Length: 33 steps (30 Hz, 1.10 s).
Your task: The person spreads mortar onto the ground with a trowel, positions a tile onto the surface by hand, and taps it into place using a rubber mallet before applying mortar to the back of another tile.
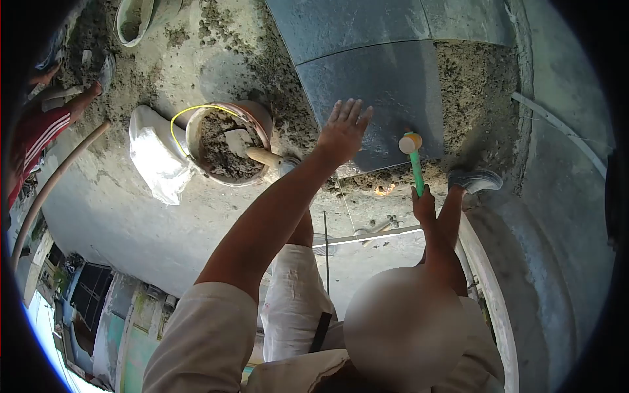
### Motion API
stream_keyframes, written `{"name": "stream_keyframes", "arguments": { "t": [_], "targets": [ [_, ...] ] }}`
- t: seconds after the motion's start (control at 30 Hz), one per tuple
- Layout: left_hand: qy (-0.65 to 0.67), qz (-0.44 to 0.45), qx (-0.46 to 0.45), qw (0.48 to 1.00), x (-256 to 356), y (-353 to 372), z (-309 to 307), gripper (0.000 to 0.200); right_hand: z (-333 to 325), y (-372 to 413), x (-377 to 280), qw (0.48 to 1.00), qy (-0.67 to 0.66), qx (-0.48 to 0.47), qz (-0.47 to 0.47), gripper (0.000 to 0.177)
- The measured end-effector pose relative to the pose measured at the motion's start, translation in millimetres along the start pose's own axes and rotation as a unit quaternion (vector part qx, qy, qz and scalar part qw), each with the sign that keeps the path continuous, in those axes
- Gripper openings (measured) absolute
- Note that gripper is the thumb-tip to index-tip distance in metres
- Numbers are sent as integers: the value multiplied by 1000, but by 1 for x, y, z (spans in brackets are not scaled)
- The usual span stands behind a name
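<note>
- Far left, a co-worker's red garment (40,147) with white stripes, well apart from my two hands.
- Next in, the bucket (262,118) of grey mortar, a trowel (263,157) lying in it. That wooden handle angles toward me and is the place to grip; the damp mix should drag on the blade.
- Here's my left hand (345,131): palm down, fingers extended and slightly spread, pinching nothing, over the slab's near-left edge. Whether the palm presses, I can't tell.
- And the slab (386,85) itself, dark and flat, in the upper middle, butting against others beyond. I'd call it heavy, rigid and brittle, corners liable to chip; dust could make it slick. Any lift wants both hands at opposite edges, but mortar crowds the near side, so a flat palm suits it better.
- Over its near-right part, the mallet (410,142), pale face up. Head-heavy, I reckon, with a stiff green handle; take it low for swing, higher for control. Contact with the slab? Can't tell.
- My right hand (424,206) has fingers wrapped round the handle's lower end.
- Right of the slab, rough bare mortar (466,98), crumbly-looking, poor footing for fingertips.
</note>
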<state>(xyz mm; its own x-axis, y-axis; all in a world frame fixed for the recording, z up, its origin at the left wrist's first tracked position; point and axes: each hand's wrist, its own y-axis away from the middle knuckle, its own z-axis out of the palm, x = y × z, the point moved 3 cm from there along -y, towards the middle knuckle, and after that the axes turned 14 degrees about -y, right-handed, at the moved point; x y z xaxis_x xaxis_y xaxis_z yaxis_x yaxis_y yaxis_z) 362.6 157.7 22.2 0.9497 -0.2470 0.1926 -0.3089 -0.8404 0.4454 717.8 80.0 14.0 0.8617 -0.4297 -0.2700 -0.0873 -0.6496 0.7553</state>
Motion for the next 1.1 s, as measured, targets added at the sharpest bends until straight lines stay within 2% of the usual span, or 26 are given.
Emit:
{"name": "stream_keyframes", "arguments": {
  "t": [0.07, 0.1, 0.13, 0.17, 0.2, 0.23, 0.27, 0.37, 0.43, 0.5, 0.57, 0.6, 0.63, 0.7, 0.8, 0.87, 0.97, 1.0, 1.07, 1.1],
  "targets": [
    [67, -1, -13, 998, -5, 71, -43, 90, -16, 8, -34, 998, 54, 0, 31, 38],
    [115, -25, -2, 993, -14, 105, -57, 90, -24, -1, -50, 999, 43, 20, 12, 38],
    [165, -45, 6, 985, -26, 141, -71, 89, -28, -4, -56, 997, 76, 6, 14, 40],
    [204, -55, -26, 977, -47, 177, -93, 89, -30, -6, -69, 994, 110, -10, 21, 43],
    [226, -88, -22, 970, -68, 213, -106, 88, -35, -8, -88, 995, 102, 2, 13, 43],
    [240, -114, -33, 963, -95, 249, -114, 89, -39, -11, -102, 992, 104, -19, 67, 45],
    [240, -158, -42, 957, -122, 287, -116, 89, -42, -14, -110, 986, 104, -43, 124, 47],
    [189, -309, -104, 926, -194, 415, -108, 90, -41, -14, -116, 987, 115, -49, 104, 46],
    [130, -386, -177, 896, -218, 495, -98, 92, -40, -16, -115, 987, 115, -56, 101, 46],
    [111, -417, -228, 873, -222, 551, -92, 95, -45, -10, -116, 989, 90, -59, 99, 45],
    [98, -403, -257, 873, -214, 570, -86, 94, -39, -13, -105, 991, 74, -43, 102, 46],
    [99, -396, -275, 871, -205, 561, -86, 94, -34, -15, -95, 991, 74, -29, 107, 46],
    [95, -342, -242, 903, -194, 524, -85, 92, -30, -4, -78, 989, 51, -24, 133, 46],
    [109, -253, -171, 946, -165, 458, -80, 85, -29, 3, -83, 990, -48, -39, 130, 48],
    [98, -153, -97, 979, -126, 339, -89, 79, -18, 10, -73, 990, -65, -24, 119, 49],
    [104, -82, -38, 990, -97, 263, -95, 75, -7, 16, -70, 988, -93, -16, 126, 50],
    [75, 46, 35, 995, -69, 161, -67, 74, 27, 23, -51, 981, -159, 98, 56, 53],
    [39, 86, 48, 994, -58, 124, -62, 74, 38, 23, -42, 979, -167, 103, 56, 53],
    [-24, 143, 42, 989, -40, 60, -44, 77, 65, 36, -29, 945, -286, 159, -18, 52],
    [-53, 167, 34, 984, -34, 20, -32, 80, 80, 37, -20, 941, -277, 189, -38, 49]
  ]
}}
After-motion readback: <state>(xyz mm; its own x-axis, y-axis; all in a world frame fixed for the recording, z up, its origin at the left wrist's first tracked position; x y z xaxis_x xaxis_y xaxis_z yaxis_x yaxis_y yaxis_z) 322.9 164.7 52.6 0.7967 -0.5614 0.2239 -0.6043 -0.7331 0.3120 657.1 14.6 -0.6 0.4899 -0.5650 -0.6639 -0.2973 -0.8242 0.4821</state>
